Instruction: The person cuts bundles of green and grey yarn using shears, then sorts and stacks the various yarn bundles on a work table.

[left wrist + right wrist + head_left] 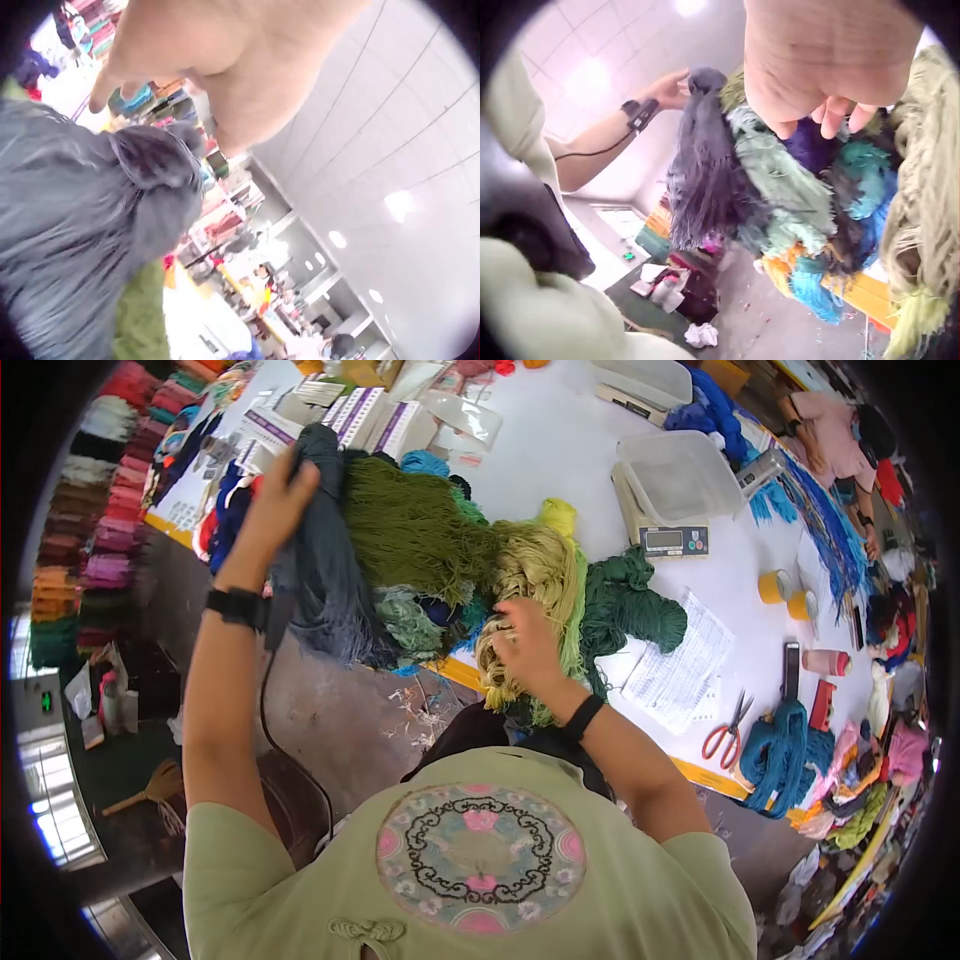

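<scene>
My left hand (275, 510) is beside the top of a slate-blue hank of yarn (325, 560), its fingers extended. In the left wrist view the hank's knotted end (161, 161) shows just below that hand (247, 67). The hank's loose strands hang over the table's front edge. My right hand (532, 645) is over a beige hank (530, 570), with its fingers loosely bent. In the right wrist view, pale green yarn (784, 172) and purple yarn (810, 146) lie below its fingertips (862, 118). An olive hank (410, 520) lies between the two hands.
Dark green yarn (635, 600) lies right of the beige hank, by printed sheets (685, 660). Farther right are red-handled scissors (728, 732) and teal yarn (785, 750). A scale (675, 542) carries a clear plastic tub (680, 475). Another person (835, 440) is at the far right.
</scene>
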{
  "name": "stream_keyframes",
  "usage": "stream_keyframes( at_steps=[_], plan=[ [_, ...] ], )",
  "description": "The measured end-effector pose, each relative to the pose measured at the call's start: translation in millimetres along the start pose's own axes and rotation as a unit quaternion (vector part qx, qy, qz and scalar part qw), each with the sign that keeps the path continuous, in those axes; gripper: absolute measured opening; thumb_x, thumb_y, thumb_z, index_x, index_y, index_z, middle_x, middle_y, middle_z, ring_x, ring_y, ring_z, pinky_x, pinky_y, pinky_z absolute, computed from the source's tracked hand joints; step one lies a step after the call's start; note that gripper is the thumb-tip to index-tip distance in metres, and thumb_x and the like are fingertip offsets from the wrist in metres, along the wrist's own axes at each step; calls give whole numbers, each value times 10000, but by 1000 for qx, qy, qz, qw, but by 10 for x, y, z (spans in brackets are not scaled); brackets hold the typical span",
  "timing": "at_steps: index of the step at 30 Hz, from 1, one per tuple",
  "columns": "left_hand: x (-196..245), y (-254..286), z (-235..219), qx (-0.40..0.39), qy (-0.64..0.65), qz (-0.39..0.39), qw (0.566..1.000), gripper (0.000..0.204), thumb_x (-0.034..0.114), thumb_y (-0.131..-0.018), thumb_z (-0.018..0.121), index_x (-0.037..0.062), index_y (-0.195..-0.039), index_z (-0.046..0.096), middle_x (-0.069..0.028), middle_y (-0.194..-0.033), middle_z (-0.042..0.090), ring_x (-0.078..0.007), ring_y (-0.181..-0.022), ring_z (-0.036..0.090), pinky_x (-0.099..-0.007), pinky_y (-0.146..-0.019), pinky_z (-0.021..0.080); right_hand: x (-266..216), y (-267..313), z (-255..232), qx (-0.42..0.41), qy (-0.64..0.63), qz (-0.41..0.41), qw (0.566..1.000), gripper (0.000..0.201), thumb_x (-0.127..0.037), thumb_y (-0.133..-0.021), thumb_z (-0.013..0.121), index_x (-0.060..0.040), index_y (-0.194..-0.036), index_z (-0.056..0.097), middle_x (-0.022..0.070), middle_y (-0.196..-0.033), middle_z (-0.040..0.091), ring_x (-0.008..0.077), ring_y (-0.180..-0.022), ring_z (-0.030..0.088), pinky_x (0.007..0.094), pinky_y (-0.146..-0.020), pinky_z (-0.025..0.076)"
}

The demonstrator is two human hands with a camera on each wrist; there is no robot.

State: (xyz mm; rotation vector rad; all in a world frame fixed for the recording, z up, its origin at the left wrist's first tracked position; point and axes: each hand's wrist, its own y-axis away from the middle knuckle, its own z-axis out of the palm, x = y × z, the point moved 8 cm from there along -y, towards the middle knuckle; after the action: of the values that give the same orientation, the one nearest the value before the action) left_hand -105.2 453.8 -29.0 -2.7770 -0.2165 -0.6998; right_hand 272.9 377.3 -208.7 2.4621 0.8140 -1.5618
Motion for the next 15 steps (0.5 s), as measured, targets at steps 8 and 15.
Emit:
stream_keyframes(
  at_steps=[8, 15],
  plan=[
    [711, 479, -165, 99, -90, 99, 986, 704, 322, -934, 648, 42, -1495, 328, -277, -1537, 277, -409, -1405, 339, -437, -1109, 340, 1093, -267, -385, -146, 274, 409, 858, 418, -157, -788, 687, -60, -1160, 523, 171, -995, 603, 355, -985, 604, 551, -912, 409],
    [1688, 1712, 425, -306, 336, 111, 884, 380, 207, -887, 695, 33, -1218, 629, -121, -1132, 689, -293, -1009, 670, -368, -881, 513, 591, -325, -1034, 14, 182, 201, 962, 203, -78, -853, 580, -38, -1052, 569, 144, -1067, 656, 299, -974, 641, 385, -842, 487]
  ],
)
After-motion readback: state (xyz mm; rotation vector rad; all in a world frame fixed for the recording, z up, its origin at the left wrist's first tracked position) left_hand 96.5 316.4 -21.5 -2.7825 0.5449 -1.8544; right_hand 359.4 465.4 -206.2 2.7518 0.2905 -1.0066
